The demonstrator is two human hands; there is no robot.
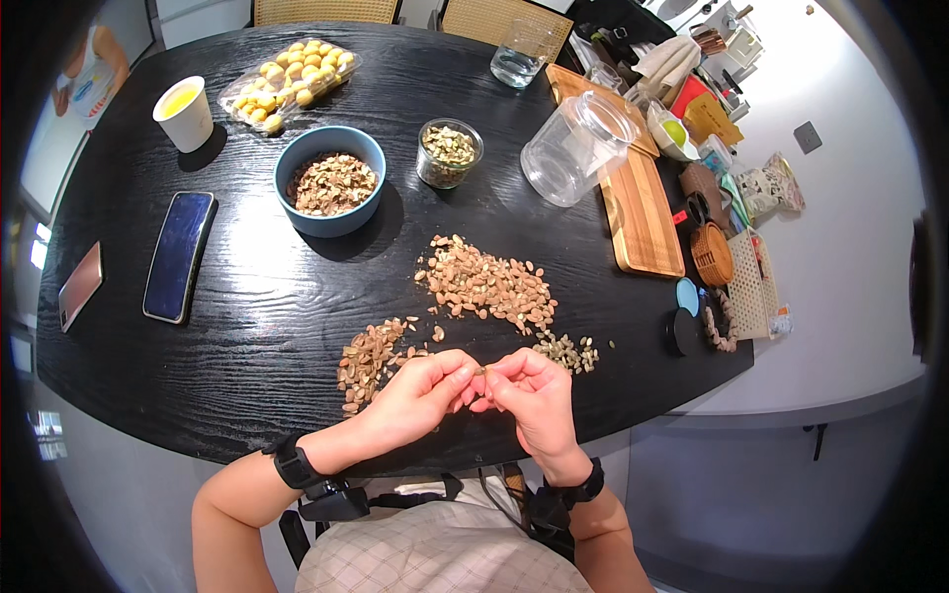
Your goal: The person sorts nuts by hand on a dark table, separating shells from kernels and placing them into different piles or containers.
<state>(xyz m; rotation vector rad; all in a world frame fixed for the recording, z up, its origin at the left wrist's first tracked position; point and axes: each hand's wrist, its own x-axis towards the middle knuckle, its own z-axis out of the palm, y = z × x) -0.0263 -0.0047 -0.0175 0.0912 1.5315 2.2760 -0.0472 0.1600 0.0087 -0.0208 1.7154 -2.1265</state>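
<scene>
Between the fingertips of my left hand [434, 389] and my right hand [530, 393] is one small seed [480, 371], pinched from both sides. Just beyond lies a pile of tan seeds in their shells [489, 285]. A pile of tan shells [363, 363] is beside my left hand, partly hidden by it. Small greenish kernels [567, 351] lie by my right hand. Farther off, a blue bowl [330, 225] holds brown shells, and a small glass jar [437, 175] is filled with greenish kernels.
On the dark wooden table [245, 385] are a phone [178, 256], a pinkish phone-like object [81, 285], a paper cup [189, 126], a box of yellow fruit [293, 81], a glass of water [517, 63], a clear plastic jar [567, 156] and wooden trays [645, 215]. A person [93, 70] is at the far left.
</scene>
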